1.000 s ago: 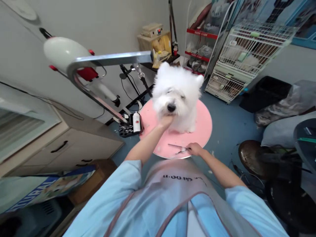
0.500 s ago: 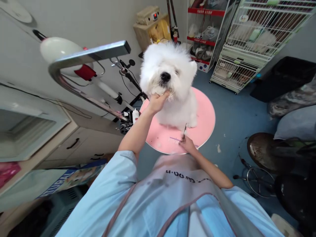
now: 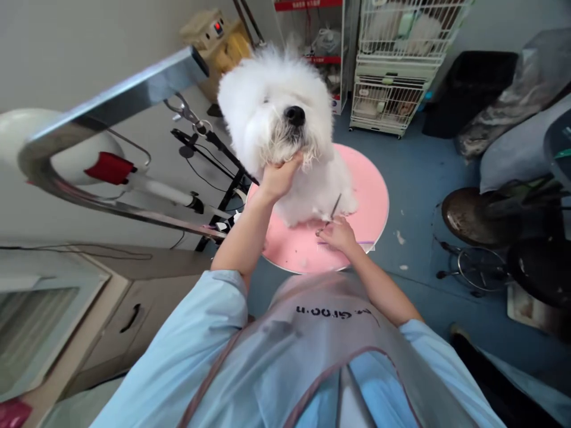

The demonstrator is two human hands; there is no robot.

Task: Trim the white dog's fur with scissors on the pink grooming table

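A fluffy white dog (image 3: 279, 98) sits on a round pink grooming table (image 3: 372, 205), its muzzle tipped up toward me. My left hand (image 3: 281, 177) is closed under its chin, fingers partly hidden in the beard fur. In my right hand (image 3: 339, 233) is a pair of scissors (image 3: 334, 208), blades pointing up close to the fur low on the dog's front. A comb with a purple spine (image 3: 366, 243) lies flat on the table, partly behind my right hand.
A metal grooming arm (image 3: 116, 95) with a hanging clip (image 3: 182, 110) rises on the left. Behind stand stacked white cages (image 3: 392, 71) and a shelf with red edges (image 3: 307, 5). To the right are a round stool (image 3: 468, 217) and a black bin (image 3: 475, 89).
My view has shifted, and the dog's head now appears further left and tilted. My right hand has moved up with the scissors, nearer the fur. My left hand stays at the chin.
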